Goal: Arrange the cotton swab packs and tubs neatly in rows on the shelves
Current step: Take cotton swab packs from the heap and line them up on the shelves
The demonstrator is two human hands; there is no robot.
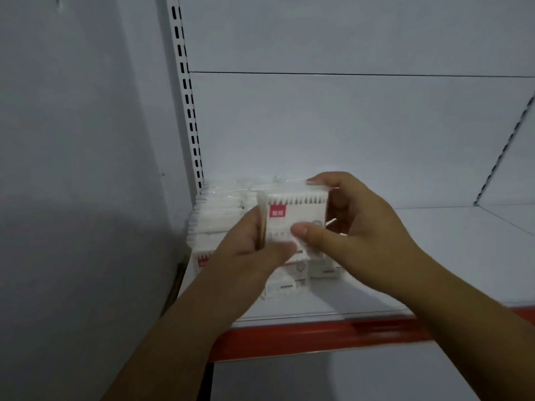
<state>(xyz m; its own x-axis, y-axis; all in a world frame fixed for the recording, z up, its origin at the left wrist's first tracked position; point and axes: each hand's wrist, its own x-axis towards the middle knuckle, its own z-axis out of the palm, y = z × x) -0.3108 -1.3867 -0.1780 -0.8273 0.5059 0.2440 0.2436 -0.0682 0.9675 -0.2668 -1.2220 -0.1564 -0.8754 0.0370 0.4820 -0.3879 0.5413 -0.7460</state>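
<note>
A cotton swab pack (298, 211), clear plastic with a white card and a red label, stands upright between both hands over the white shelf (405, 256). My left hand (249, 253) grips its left edge, thumb across the lower front. My right hand (356, 224) pinches it from the right, forefinger on the top edge and thumb on the front. Behind and to the left, a row of packs (214, 215) stands against the shelf's left end. More packs (307, 273) lie below the held one, partly hidden by my hands.
The shelf has a red front strip (318, 334) and a white back panel (347, 125). A slotted upright (188, 96) runs up the left side, and a bracket (506, 146) slants at the right. Bare shelf surface stretches to the right of the packs.
</note>
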